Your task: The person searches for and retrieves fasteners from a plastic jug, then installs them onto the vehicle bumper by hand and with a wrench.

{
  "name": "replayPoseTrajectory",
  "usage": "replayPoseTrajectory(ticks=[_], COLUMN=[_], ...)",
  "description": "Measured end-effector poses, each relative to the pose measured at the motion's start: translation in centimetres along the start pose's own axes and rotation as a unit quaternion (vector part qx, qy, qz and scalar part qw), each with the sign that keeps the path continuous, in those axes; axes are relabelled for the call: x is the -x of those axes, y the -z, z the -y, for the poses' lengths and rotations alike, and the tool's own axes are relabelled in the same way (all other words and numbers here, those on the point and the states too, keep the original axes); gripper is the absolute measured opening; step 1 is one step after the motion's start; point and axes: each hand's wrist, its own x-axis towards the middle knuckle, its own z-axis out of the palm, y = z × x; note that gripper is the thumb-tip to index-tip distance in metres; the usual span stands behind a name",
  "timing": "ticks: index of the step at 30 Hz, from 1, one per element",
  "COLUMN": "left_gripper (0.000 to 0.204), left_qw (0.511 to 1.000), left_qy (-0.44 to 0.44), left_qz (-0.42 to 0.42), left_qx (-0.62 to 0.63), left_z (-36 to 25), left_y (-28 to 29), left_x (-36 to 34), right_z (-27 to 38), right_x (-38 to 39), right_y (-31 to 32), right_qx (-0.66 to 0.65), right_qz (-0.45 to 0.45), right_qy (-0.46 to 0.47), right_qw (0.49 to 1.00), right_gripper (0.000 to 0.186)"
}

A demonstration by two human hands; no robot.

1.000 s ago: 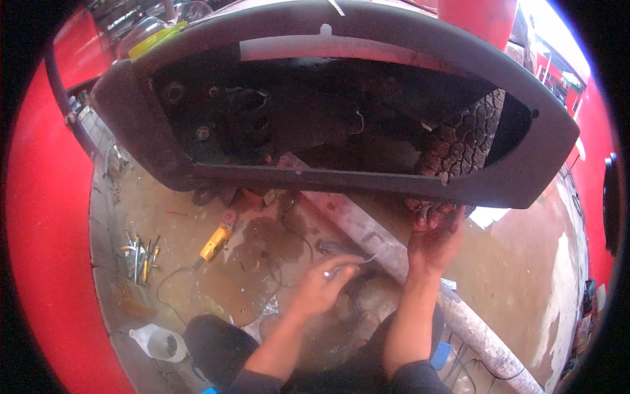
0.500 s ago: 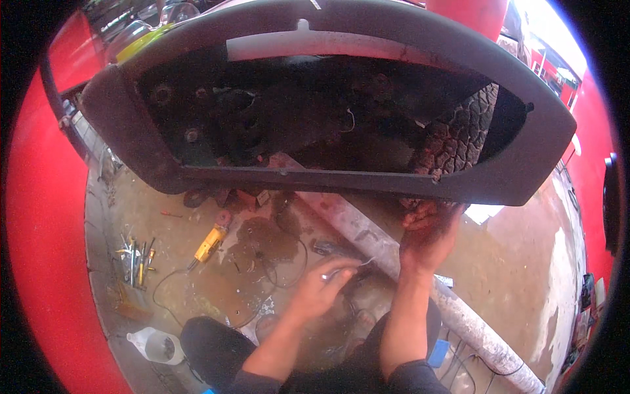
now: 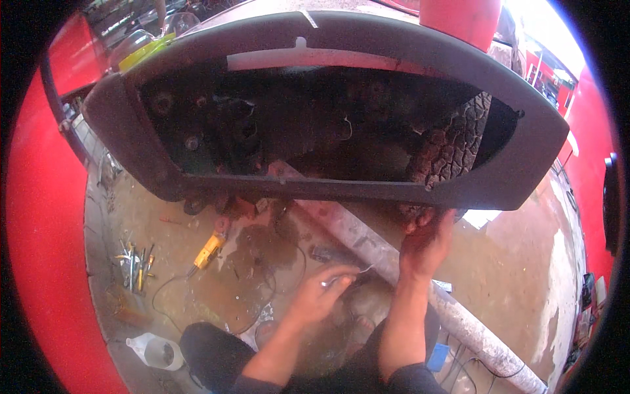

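Under the near edge of the dark grey vehicle body panel point(image 3: 499, 190), the right hand point(image 3: 426, 240) reaches up, fingers curled against the rim beside the tyre point(image 3: 453, 148), seemingly steadying it. The left hand point(image 3: 321, 295), lower, pinches a thin metal tool point(image 3: 348, 276) over the wet floor point(image 3: 512, 262), near a pale pipe point(image 3: 459, 315); a yellow tool point(image 3: 209, 249) lies left.

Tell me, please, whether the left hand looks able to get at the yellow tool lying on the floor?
Probably yes. The yellow tool lies on bare floor to the left of the left hand, with only thin wires between them. But that hand already pinches a small metal piece, so its grip is taken.
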Motion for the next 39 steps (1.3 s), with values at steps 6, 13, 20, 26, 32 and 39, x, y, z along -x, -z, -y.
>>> replayPoseTrajectory(ticks=[6, 13, 20, 26, 32, 39], left_gripper=[0.025, 0.028, 0.027, 0.026, 0.026, 0.026], left_qw=[1.000, 0.999, 0.999, 1.000, 0.999, 0.999], left_qy=[-0.002, 0.032, 0.029, 0.018, 0.038, 0.032], left_qz=[0.003, 0.028, 0.023, 0.021, 0.023, 0.030], left_qx=[0.005, 0.007, 0.017, 0.014, 0.013, 0.014], left_z=[0.1, -0.1, 0.1, 0.1, -0.3, 0.2], left_y=[-0.1, 0.0, 0.1, 0.1, 0.2, 0.2], left_x=[0.0, 0.1, 0.3, 0.1, 0.2, 0.2], right_z=[0.2, -1.3, 0.2, -0.9, -0.9, 1.2], right_x=[-0.1, 0.0, -0.4, 0.3, -0.1, -0.7], right_y=[0.7, 0.4, 0.9, -0.4, 0.5, 1.2], right_qx=[-0.024, 0.096, -0.140, 0.004, -0.026, -0.298], right_qz=[-0.004, -0.020, 0.083, -0.023, 0.026, 0.243], right_qy=[-0.021, 0.067, -0.102, -0.003, -0.019, -0.197], right_qw=[0.999, 0.993, 0.981, 1.000, 0.999, 0.902], right_gripper=[0.027, 0.030, 0.034, 0.033, 0.031, 0.027])
